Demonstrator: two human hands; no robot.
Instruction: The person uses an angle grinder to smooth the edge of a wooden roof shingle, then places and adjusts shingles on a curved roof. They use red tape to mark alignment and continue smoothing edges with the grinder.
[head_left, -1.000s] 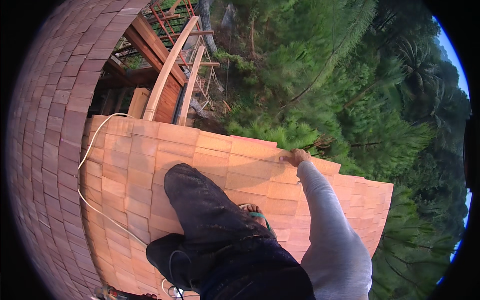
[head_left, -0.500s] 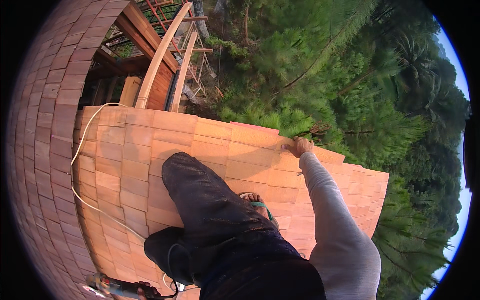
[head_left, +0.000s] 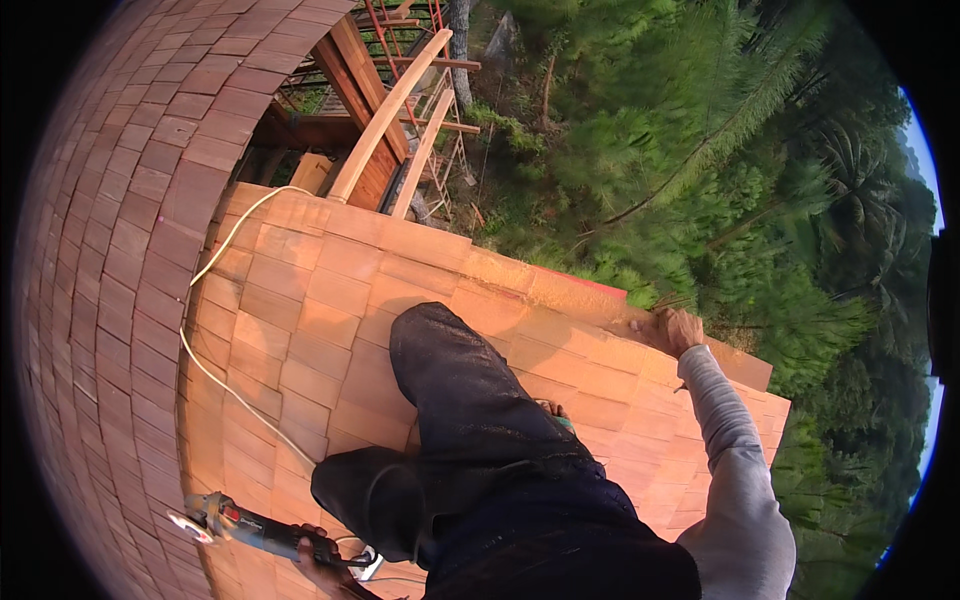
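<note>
At the lower left, my left hand (head_left: 318, 562) is wrapped round the rear of an angle grinder (head_left: 262, 530), whose pale disc (head_left: 190, 527) points left over the shingles. Its dark cord runs back under my wrist. My right arm is stretched out to the right, and my right hand (head_left: 682, 330) has its fingers curled over the roof's outer edge, gripping a shingle (head_left: 640, 328) there. Orange sawdust lies along that edge strip. My bent legs (head_left: 450, 370) in dark trousers rest on the reddish wooden shingles (head_left: 300, 310).
A pale cord (head_left: 222, 250) winds along the valley beside a steep shingled slope (head_left: 130, 230) on the left. Curved timber beams (head_left: 395, 110) and scaffolding stand beyond the far edge. Past the right edge, the roof drops off to trees (head_left: 690, 180). A sandalled foot (head_left: 552, 408) shows behind my knee.
The view has swung, and more of the grinder and my left hand shows at the lower left. My right hand stays on the roof edge, its fingers curled over a shingle.
</note>
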